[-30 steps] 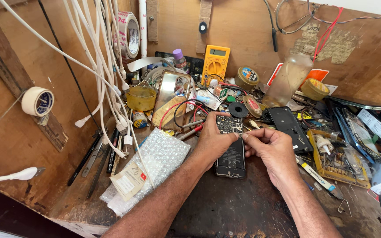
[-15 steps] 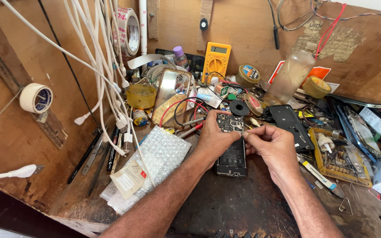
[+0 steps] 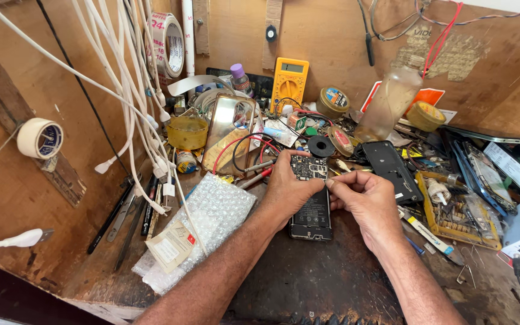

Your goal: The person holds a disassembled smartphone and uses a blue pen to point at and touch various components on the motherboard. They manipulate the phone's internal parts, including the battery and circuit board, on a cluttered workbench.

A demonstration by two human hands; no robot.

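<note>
Black and bare, the opened phone [image 3: 312,201] is lying face down at the middle of the tabletop [image 3: 332,283], its back cover already off and its circuit board and battery exposed; nothing more of the dismantling is being shown as done, and the board is seen sitting in place. In the head view, the left hand [image 3: 288,188] is being pressed on the phone's left edge, fingers curled over its upper corner, steadying it. The right hand [image 3: 365,198] is being held just beside the phone's upper right, thumb and forefinger pinched together on something too small to be made out, possibly a screw or a fine tool. Open room is being limited: bubble wrap [image 3: 203,225] is lying close on the left, a black phone frame [image 3: 391,170] and a tray of small parts [image 3: 455,207] are crowding the right, and a yellow multimeter [image 3: 289,83] and white cables [image 3: 133,108] are filling the back. Only the dark strip nearest the tabletop's front edge is being left free.
</note>
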